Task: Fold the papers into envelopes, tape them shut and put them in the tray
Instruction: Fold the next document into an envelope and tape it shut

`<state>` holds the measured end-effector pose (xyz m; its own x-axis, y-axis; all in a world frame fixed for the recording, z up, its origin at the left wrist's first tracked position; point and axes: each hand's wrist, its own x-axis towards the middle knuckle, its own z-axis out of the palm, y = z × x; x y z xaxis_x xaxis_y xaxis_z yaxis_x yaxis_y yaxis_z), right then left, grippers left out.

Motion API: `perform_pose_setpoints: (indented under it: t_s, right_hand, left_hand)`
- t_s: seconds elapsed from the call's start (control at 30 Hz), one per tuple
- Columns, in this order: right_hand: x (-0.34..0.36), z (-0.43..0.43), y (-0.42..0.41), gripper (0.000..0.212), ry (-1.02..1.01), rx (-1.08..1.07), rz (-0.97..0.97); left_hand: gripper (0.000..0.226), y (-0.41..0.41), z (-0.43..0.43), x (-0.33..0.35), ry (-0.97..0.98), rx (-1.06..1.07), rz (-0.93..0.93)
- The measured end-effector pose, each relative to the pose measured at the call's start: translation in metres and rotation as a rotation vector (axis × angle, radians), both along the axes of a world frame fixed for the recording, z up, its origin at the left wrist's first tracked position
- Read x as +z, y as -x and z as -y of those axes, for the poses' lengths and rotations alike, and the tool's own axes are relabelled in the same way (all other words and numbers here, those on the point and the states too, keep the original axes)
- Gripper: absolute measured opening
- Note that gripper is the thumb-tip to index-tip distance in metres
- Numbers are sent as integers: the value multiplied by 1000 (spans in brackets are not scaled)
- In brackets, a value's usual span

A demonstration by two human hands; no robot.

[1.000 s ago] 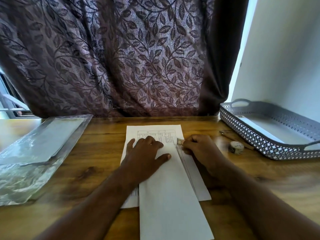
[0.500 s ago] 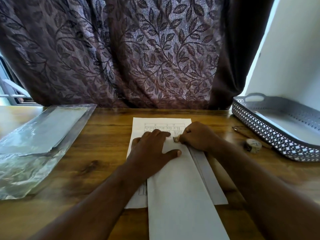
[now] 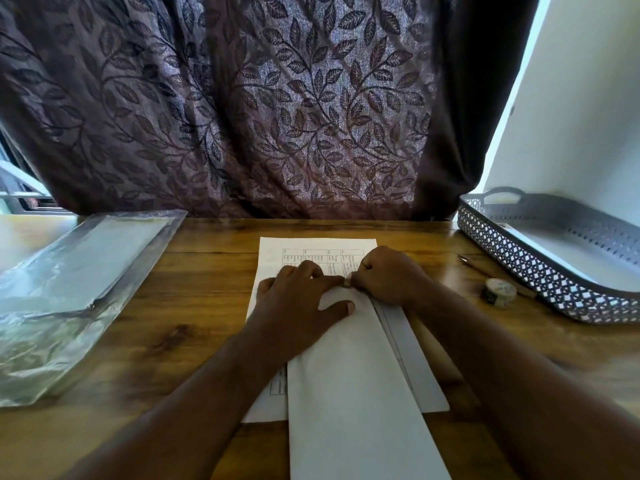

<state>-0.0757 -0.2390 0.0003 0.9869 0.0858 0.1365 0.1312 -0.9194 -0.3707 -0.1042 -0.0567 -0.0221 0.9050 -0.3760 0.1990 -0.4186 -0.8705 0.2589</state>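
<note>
While the folded paper (image 3: pixel 349 368) lies at the bench (image 3: pixel 194 306) centre on a printed sheet (image 3: pixel 311 249), a plastic sleeve (image 3: pixel 69 282) sits well to its left; the tape roll (image 3: pixel 498 293) and pen (image 3: pixel 485 270) lie just beside the tray (image 3: pixel 540 271) at right. My left hand (image 3: pixel 298 306) presses flat, fingers spread. My right hand (image 3: pixel 388 275) is curled, grip pinching the fold's top edge.

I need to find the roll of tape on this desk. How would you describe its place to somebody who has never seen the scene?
Start at the grey lattice tray on the right side of the wooden table. Just in front of the tray's left wall, beside a pen, lies a small roll of tape. It is the only round thing there, pale and patterned, while the pen is thin and long.
</note>
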Motion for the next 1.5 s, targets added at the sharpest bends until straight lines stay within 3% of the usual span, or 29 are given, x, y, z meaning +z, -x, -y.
perform_pose_setpoints:
  t_s: [0.33,0.4,0.57,0.77,1.0,1.27,1.5]
  right_hand:
    - [1,1,-4,24,-84,-56,-44]
    - [2,1,-3,36,-80,-70,-43]
    - [6,7,1,41,-97,-121,3]
    - [5,13,-2,29,-211,-205,-82]
    - [2,10,-1,32,-190,-245,-43]
    - [4,15,1,17,-268,-145,-119]
    - [11,19,6,18,-355,-145,-216]
  left_hand:
    - [53,2,1,4,13,7,-17]
    - [53,1,1,5,16,13,-22]
    - [53,1,1,6,4,17,-24]
    - [54,2,3,9,-23,17,-49]
    - [53,6,2,13,-79,-25,-50]
    - [49,8,4,15,-126,-24,-28]
    - [50,5,3,15,-116,-29,-32]
